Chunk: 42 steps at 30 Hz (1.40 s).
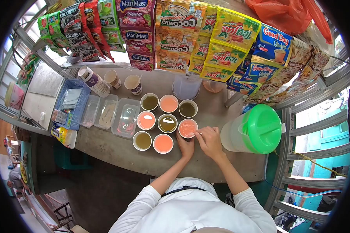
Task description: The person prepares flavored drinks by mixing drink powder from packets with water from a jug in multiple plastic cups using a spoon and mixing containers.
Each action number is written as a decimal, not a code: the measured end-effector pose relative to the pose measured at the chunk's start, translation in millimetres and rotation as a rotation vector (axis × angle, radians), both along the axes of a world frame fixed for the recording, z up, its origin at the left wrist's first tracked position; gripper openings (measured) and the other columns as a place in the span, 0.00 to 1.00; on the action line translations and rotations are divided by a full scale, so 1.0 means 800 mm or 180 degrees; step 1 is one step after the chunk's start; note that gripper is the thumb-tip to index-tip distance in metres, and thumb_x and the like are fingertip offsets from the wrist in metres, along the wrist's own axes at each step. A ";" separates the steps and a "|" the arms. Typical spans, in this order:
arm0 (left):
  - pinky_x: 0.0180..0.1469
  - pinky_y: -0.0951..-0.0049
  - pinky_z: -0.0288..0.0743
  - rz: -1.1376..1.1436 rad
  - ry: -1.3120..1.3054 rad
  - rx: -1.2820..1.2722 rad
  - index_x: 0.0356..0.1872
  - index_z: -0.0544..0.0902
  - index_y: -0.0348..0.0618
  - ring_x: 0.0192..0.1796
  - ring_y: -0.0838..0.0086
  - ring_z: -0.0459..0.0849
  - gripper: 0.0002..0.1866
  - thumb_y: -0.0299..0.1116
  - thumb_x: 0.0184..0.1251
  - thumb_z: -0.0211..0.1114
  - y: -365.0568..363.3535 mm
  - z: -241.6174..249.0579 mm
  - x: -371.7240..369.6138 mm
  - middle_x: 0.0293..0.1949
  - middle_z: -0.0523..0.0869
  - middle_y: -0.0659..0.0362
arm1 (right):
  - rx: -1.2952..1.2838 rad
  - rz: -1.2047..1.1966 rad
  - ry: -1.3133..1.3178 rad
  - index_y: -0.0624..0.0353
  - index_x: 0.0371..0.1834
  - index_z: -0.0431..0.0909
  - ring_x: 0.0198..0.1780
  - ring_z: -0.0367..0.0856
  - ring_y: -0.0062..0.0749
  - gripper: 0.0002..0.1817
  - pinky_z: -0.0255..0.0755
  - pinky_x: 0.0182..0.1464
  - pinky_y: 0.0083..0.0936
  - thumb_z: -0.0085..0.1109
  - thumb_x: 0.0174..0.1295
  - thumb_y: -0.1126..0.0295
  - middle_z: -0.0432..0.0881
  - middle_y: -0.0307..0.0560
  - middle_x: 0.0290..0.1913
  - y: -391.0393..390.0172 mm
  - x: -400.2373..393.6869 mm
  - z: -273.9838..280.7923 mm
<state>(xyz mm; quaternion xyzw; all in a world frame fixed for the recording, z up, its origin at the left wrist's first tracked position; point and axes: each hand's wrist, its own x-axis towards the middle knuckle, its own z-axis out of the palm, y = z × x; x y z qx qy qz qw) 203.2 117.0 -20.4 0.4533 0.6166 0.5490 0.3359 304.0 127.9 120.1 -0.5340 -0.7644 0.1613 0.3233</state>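
Observation:
My left hand [186,146] is wrapped round the near side of a paper cup of pink drink [188,127] standing on the table. Over the same cup's right rim, the fingers of my right hand [209,141] pinch a thin pale stirrer [198,134]; its lower end is in the drink, so its exact kind is hidden. Bubbles or streaks mark this drink's surface. To the left and behind stand several more filled cups, some pink like the front cup [163,143], others dark green like the middle cup [167,123].
A green-lidded pitcher [261,129] stands right of my hands. Clear plastic boxes [125,116], a blue basket [72,103] and stacked paper cups [94,81] are at the left. A clear container [186,87] sits behind the cups. Drink sachets [179,35] hang across the back.

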 end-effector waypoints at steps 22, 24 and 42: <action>0.65 0.56 0.65 0.0065 -0.0136 0.0060 0.68 0.60 0.32 0.64 0.48 0.72 0.41 0.27 0.54 0.73 0.002 -0.004 0.002 0.61 0.72 0.41 | -0.0122 0.0046 -0.0029 0.57 0.37 0.84 0.36 0.78 0.33 0.08 0.59 0.46 0.32 0.58 0.65 0.66 0.85 0.41 0.35 -0.005 -0.002 -0.004; 0.65 0.56 0.64 0.0041 -0.0184 0.0022 0.68 0.60 0.32 0.64 0.48 0.72 0.41 0.27 0.54 0.73 0.002 -0.005 0.003 0.61 0.72 0.41 | -0.0145 0.0028 -0.0031 0.57 0.37 0.83 0.37 0.78 0.33 0.08 0.59 0.46 0.32 0.58 0.65 0.65 0.85 0.41 0.35 -0.006 -0.001 -0.001; 0.72 0.57 0.57 -0.0556 -0.0020 0.0087 0.73 0.51 0.31 0.71 0.47 0.63 0.44 0.34 0.63 0.69 -0.044 0.009 -0.035 0.70 0.61 0.37 | -0.0157 0.0079 0.0028 0.58 0.37 0.83 0.35 0.77 0.35 0.09 0.60 0.45 0.32 0.57 0.66 0.65 0.84 0.42 0.33 -0.006 -0.001 -0.002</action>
